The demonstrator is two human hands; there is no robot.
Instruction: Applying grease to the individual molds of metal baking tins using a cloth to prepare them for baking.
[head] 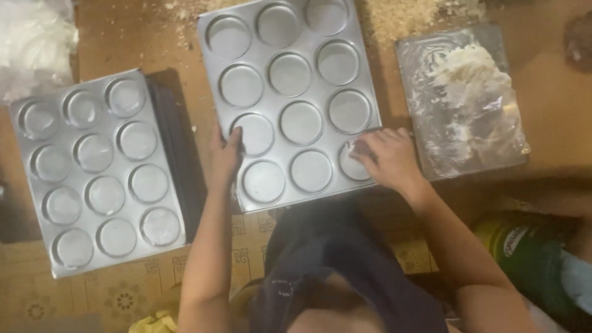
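Observation:
A metal baking tray (271, 98) with round shallow cups lies in front of me on the brown surface. My left hand (225, 154) grips its near left edge, thumb resting in a cup. My right hand (385, 157) presses its fingers into the near right cup, with a bit of white grease at the fingertips. A flat tray (419, 123) to the right carries a mound of white grease (465, 77) on clear plastic.
A second round-cup tray (37, 185) sits at the left on a stack of dark trays (179, 148). Crumbs (401, 15) are scattered at the top. White plastic (31, 37) lies top left. A green container (530, 253) stands at the lower right.

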